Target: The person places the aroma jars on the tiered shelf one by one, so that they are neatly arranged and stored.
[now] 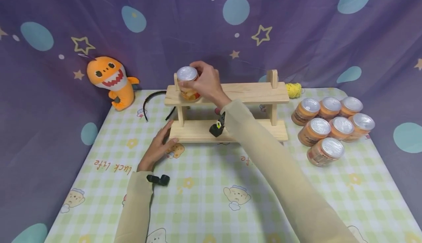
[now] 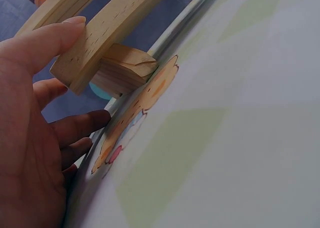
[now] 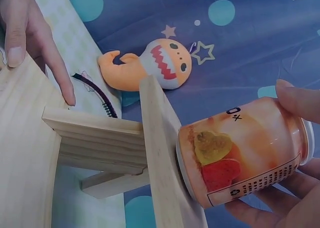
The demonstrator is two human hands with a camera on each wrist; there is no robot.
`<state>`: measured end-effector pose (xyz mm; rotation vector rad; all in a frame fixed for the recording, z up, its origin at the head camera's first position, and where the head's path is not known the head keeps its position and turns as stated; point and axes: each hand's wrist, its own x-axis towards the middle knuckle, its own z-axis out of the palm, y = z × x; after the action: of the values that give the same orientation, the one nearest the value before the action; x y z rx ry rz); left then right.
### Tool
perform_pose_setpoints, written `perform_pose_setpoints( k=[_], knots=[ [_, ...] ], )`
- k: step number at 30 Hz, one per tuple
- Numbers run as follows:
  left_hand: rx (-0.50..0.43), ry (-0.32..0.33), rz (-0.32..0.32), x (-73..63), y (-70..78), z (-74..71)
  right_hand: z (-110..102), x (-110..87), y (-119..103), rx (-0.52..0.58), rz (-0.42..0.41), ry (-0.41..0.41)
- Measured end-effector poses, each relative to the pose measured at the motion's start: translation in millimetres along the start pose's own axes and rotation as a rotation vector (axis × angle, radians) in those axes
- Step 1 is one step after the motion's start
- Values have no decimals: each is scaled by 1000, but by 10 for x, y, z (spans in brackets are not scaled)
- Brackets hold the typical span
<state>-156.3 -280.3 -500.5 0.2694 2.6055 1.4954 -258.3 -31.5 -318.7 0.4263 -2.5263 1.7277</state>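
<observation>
My right hand point(image 1: 207, 81) grips an orange can point(image 1: 189, 93) with a silver lid at the left end of a wooden two-tier shelf's upper board point(image 1: 244, 92). In the right wrist view the can point(image 3: 240, 153) shows red and yellow heart shapes on its wrap, and its base meets the board. My left hand point(image 1: 158, 147) rests at the left end of the lower board point(image 1: 197, 135). Its thumb touches the wood in the left wrist view, while the other fingers point(image 2: 80, 128) extend loosely beside the board's end.
Several similar cans point(image 1: 319, 126) stand grouped right of the shelf. An orange shark plush point(image 1: 112, 81) sits at the back left, near a black toothed headband point(image 1: 148, 102). Yellow yarn point(image 1: 293, 90) lies behind the shelf's right end. A purple curtain point(image 1: 184, 19) hangs behind the table.
</observation>
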Motion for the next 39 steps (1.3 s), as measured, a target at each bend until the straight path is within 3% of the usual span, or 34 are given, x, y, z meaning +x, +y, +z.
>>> perform_pose_setpoints(
  k=[14, 26, 39],
  knots=[
    [9, 9, 15, 6, -8, 7, 94, 45, -14, -71, -22, -33],
    [-6, -5, -14, 4, -4, 5, 45, 34, -16, -93, -38, -130],
    [-15, -3, 7, 8, 11, -3, -242, -29, -114, -161, -65, -67]
  ],
)
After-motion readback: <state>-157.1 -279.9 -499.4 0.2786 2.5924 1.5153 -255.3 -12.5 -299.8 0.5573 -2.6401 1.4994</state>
